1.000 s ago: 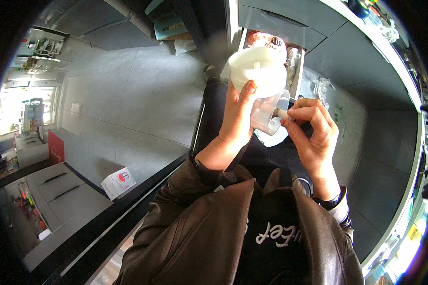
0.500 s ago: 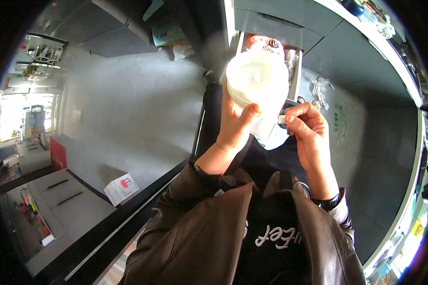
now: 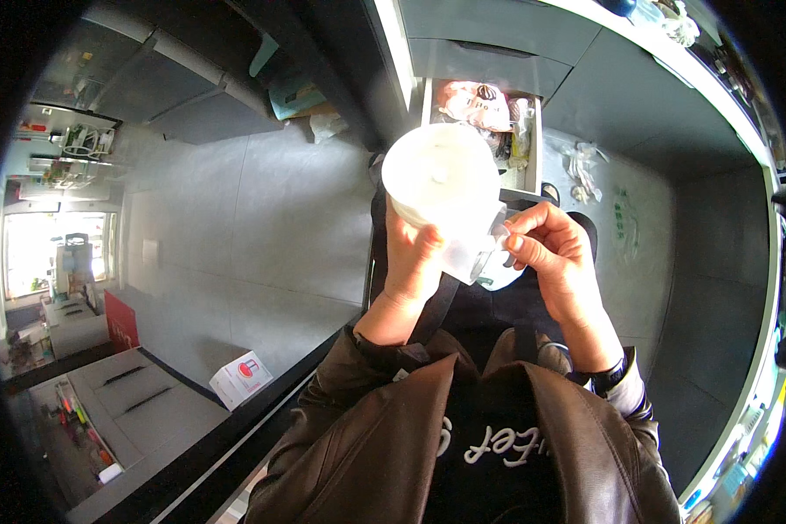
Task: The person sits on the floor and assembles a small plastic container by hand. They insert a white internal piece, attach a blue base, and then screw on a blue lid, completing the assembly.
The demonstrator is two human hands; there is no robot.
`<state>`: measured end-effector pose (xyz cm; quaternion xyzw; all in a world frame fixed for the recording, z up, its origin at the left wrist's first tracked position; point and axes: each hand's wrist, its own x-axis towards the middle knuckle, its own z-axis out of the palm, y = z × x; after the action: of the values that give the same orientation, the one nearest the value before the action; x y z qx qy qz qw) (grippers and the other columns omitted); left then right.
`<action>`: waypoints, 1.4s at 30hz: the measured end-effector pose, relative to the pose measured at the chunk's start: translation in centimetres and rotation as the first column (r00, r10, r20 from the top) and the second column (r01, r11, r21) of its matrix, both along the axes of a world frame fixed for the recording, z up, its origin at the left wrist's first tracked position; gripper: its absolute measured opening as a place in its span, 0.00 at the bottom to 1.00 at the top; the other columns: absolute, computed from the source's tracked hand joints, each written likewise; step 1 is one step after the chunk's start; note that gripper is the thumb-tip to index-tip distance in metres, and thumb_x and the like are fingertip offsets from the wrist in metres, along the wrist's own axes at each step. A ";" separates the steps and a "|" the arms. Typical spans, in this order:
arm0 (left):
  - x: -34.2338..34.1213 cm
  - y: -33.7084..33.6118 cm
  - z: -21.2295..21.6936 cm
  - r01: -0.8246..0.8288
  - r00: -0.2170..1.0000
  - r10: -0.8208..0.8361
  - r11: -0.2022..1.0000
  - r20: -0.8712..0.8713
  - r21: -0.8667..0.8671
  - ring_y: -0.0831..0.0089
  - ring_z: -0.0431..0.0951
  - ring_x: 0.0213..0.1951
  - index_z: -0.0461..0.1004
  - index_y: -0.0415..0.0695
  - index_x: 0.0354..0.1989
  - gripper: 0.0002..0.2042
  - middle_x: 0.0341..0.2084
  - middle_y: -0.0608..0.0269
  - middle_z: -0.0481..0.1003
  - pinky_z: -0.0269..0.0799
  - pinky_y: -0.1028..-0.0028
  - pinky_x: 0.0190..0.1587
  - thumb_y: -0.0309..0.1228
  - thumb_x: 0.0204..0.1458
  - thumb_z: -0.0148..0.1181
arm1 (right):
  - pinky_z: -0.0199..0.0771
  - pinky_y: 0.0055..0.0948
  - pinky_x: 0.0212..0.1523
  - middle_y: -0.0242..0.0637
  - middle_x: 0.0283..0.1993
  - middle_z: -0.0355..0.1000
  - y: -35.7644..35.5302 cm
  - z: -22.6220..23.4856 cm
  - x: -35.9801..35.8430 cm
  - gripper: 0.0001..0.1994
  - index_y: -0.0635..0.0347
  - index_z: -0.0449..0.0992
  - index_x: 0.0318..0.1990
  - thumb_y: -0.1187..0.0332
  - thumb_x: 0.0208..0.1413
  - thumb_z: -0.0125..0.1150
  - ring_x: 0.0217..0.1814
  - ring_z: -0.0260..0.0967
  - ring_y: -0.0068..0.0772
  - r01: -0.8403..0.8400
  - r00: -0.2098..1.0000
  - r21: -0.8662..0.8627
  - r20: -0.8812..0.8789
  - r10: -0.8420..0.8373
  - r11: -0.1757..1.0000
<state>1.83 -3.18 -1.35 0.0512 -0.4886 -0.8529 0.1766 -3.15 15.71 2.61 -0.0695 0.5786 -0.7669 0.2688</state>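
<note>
My left hand (image 3: 410,262) is wrapped round the side of a white cylinder (image 3: 441,170), thumb toward me. The cylinder's pale round top is washed out by light, and a small spot shows at its middle. A translucent sheet (image 3: 465,260) extends from its lower right side. My right hand (image 3: 555,258) pinches the sheet's curled right edge between thumb and fingertips. Below the sheet shows a pale bluish-white piece (image 3: 500,278) with a green mark; whether it is joined to the sheet I cannot tell.
Beyond the cylinder stands an open white drawer (image 3: 536,144) with a pink-and-white bag (image 3: 476,106) and other packages. Crumpled clear plastic (image 3: 582,170) lies on the floor to its right. At lower left are a white box (image 3: 240,378) and a second open drawer (image 3: 83,428).
Both hands and the cylinder have come nearer to me and slightly left. The translucent sheet now stands out more between the hands, and more of the drawer's contents shows.
</note>
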 end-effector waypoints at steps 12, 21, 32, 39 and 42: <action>-1.2 -1.6 -1.0 0.012 0.955 -0.169 0.845 0.245 0.534 0.49 0.77 0.55 0.64 0.37 0.70 0.54 0.55 0.48 0.76 0.72 0.46 0.60 0.79 0.56 0.33 | 0.71 0.20 0.34 0.31 0.35 0.78 1.6 -0.6 -1.7 0.05 0.61 0.79 0.40 0.72 0.61 0.70 0.31 0.69 0.18 0.096 0.995 -0.099 0.046 -0.092 0.990; -3.1 -0.5 -2.4 -0.012 0.947 -0.157 0.855 0.281 0.519 0.48 0.79 0.51 0.69 0.36 0.64 0.52 0.48 0.50 0.78 0.75 0.41 0.56 0.79 0.56 0.36 | 0.74 0.20 0.35 0.33 0.39 0.80 3.4 -2.4 -4.0 0.04 0.60 0.78 0.40 0.71 0.63 0.68 0.33 0.73 0.19 0.165 0.984 -0.168 0.098 -0.149 0.972; -5.2 0.8 -2.9 0.027 0.907 -0.254 0.831 0.337 0.555 0.48 0.79 0.51 0.69 0.37 0.64 0.52 0.49 0.48 0.78 0.75 0.42 0.55 0.79 0.53 0.44 | 0.73 0.21 0.35 0.30 0.39 0.77 5.5 -3.9 -6.7 0.03 0.59 0.78 0.39 0.73 0.62 0.68 0.34 0.71 0.19 0.272 0.951 -0.200 0.203 -0.232 0.941; -5.5 1.4 -3.7 0.318 0.875 -0.459 0.782 0.152 0.535 0.47 0.78 0.52 0.63 0.35 0.68 0.57 0.50 0.45 0.76 0.75 0.41 0.54 0.82 0.49 0.41 | 0.78 0.20 0.37 0.32 0.41 0.79 6.2 -3.7 -7.4 0.09 0.63 0.79 0.49 0.76 0.63 0.67 0.33 0.74 0.21 0.307 0.941 -0.318 0.242 -0.236 0.897; -5.2 1.7 -3.2 0.482 0.826 -0.562 0.751 0.053 0.451 0.50 0.79 0.55 0.59 0.36 0.71 0.56 0.55 0.45 0.75 0.77 0.49 0.58 0.74 0.46 0.60 | 0.79 0.19 0.38 0.34 0.42 0.79 6.5 -2.9 -7.5 0.11 0.65 0.79 0.52 0.77 0.63 0.66 0.34 0.75 0.22 0.282 0.952 -0.327 0.213 -0.220 0.902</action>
<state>-3.34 -1.44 -4.53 0.0277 -0.3030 -0.9435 -0.1310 -10.68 22.21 -0.27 0.0246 0.4101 -0.8897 0.1990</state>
